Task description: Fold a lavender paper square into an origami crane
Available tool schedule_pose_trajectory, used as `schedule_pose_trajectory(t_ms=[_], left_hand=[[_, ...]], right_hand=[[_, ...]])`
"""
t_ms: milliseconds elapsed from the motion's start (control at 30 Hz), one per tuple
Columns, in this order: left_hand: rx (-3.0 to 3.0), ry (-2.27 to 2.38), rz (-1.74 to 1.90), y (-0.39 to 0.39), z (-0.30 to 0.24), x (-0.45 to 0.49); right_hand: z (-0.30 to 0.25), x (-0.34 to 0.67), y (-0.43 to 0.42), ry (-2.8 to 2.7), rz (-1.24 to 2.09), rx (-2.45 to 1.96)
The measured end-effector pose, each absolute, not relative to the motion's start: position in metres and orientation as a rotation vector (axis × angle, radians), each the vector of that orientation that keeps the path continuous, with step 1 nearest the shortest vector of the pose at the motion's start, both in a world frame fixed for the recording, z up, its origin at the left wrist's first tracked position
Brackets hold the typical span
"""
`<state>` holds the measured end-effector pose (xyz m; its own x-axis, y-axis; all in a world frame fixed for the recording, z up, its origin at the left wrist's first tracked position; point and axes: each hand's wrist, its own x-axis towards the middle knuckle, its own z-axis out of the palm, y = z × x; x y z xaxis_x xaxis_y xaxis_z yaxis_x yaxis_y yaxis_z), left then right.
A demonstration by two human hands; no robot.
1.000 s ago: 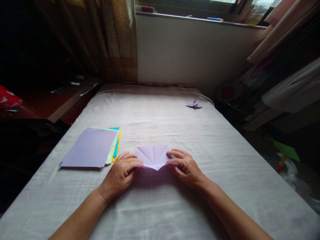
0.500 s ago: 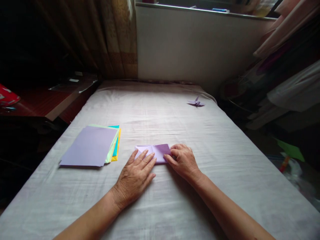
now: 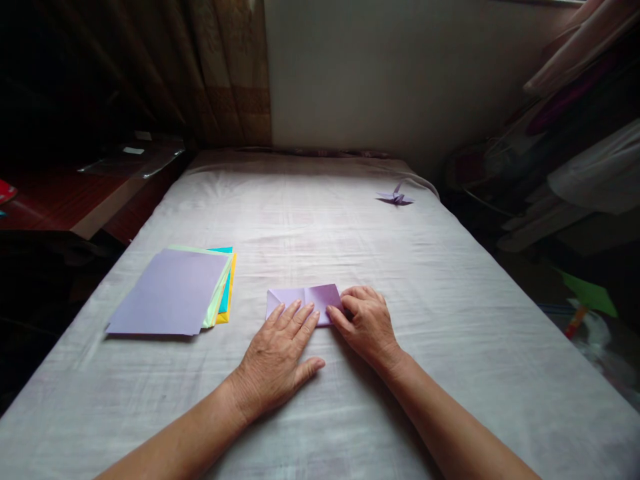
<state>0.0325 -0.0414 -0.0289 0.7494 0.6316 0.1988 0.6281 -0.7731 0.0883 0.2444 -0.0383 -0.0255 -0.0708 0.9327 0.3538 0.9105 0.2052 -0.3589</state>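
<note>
A folded sheet of purple paper (image 3: 323,299) lies flat in front of me, with crease lines on its left half. My left hand (image 3: 280,353) rests on its near left part, palm down, fingers stretched and thumb apart. At the paper's right end, my right hand (image 3: 367,325) pinches the edge between thumb and curled fingers. Some of the near edge is hidden under the left fingers.
Left of my hands lies a stack of coloured paper (image 3: 167,293), lilac on top. A folded purple paper crane (image 3: 397,196) sits at the far right of the cloth-covered surface (image 3: 300,227). A dark red table (image 3: 90,200) stands at the left, and clothes (image 3: 595,173) hang at the right.
My left hand has slid slightly right over the paper, its thumb now farther from the fingers. The right hand keeps its pinch. The whole view has tilted down a little.
</note>
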Motion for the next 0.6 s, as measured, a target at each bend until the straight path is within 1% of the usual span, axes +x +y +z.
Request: schedule_pose_trajectory(t_ms=[600], left_hand=[[2.889, 1.084, 0.363, -0.0436, -0.0280, 0.0342]], right_hand=[[-0.0280, 0.2444, -0.0385, -1.949, 0.058, -1.723]])
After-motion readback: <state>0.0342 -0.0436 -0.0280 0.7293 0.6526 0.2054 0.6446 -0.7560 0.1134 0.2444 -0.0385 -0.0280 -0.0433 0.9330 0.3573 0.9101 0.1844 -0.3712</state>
